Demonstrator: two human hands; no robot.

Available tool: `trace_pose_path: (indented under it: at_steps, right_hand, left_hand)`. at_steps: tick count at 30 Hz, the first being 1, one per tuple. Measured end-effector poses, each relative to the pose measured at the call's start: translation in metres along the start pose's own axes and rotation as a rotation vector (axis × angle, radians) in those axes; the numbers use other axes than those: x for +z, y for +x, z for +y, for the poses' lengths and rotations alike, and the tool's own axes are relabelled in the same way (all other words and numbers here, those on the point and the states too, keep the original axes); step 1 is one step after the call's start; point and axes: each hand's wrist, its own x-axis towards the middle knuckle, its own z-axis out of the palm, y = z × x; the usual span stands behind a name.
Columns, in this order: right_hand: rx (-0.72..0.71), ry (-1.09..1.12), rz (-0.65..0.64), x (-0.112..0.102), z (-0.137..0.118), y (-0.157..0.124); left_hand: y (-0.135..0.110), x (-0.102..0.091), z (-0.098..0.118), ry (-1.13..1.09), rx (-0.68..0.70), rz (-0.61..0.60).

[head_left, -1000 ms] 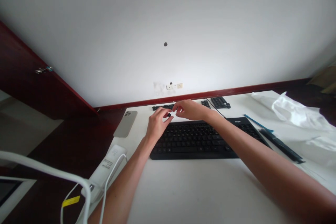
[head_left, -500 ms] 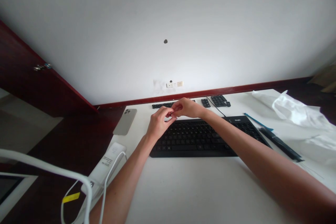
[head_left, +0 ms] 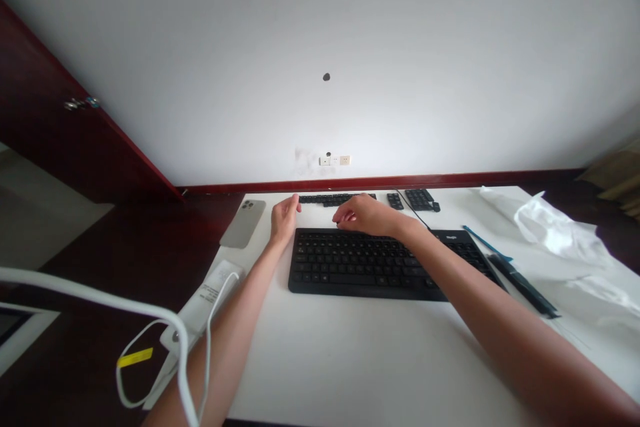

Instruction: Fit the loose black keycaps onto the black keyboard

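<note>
Keyboard point(head_left: 373, 263), black, lies flat near the middle of the white worktop point(head_left: 360, 360), long side parallel to the far edge. A crumpled white plastic sheet point(head_left: 560, 230) covers the right side of the worktop. A white power brick point(head_left: 210, 293) with a white cable point(head_left: 100, 307) sits at the left edge. A grey phone point(head_left: 243, 223) lies face down near the far left corner. A long black strip point(head_left: 523, 285) lies just right of the keyboard, a thin blue strip point(head_left: 487, 243) beside it. A row of loose black keycaps point(head_left: 330, 199) runs along the far edge behind the keyboard; further keycap clusters point(head_left: 413, 199) lie to its right.

Right hand point(head_left: 365, 215) rests over the keyboard's far edge, fingers curled downward, tips at or touching the top key row; whether it grips anything cannot be told. Left hand point(head_left: 284, 219) lies on the worktop just off the keyboard's far left corner, fingers loosely together, pointing toward the keycap row, holding nothing visible.
</note>
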Motion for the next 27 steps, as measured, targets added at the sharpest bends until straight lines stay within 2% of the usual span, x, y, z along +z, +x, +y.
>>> trace_pose_path:
  at_steps: [4,8,12,16,21,27]
  right_hand:
    - [0.007,-0.005,0.072,0.008,-0.001,-0.013]
    - [0.014,0.118,0.124,0.033,-0.001,-0.032]
    - [0.009,0.203,0.254,0.054,-0.002,-0.047]
    - [0.028,0.215,0.37,0.063,-0.001,-0.052]
    - [0.003,0.123,0.327,0.071,0.002,-0.054]
    - [0.006,0.135,0.313,0.073,0.004,-0.054]
  left_hand:
    - [0.0,0.002,0.002,0.075,0.012,-0.088]
    - [0.0,0.003,0.004,0.119,0.003,-0.104]
    - [0.0,0.003,0.004,0.162,-0.004,-0.119]
    - [0.0,0.003,0.003,0.189,-0.004,-0.144]
    - [0.0,0.004,0.003,0.188,-0.002,-0.166]
    - [0.0,0.006,0.004,0.191,0.011,-0.167]
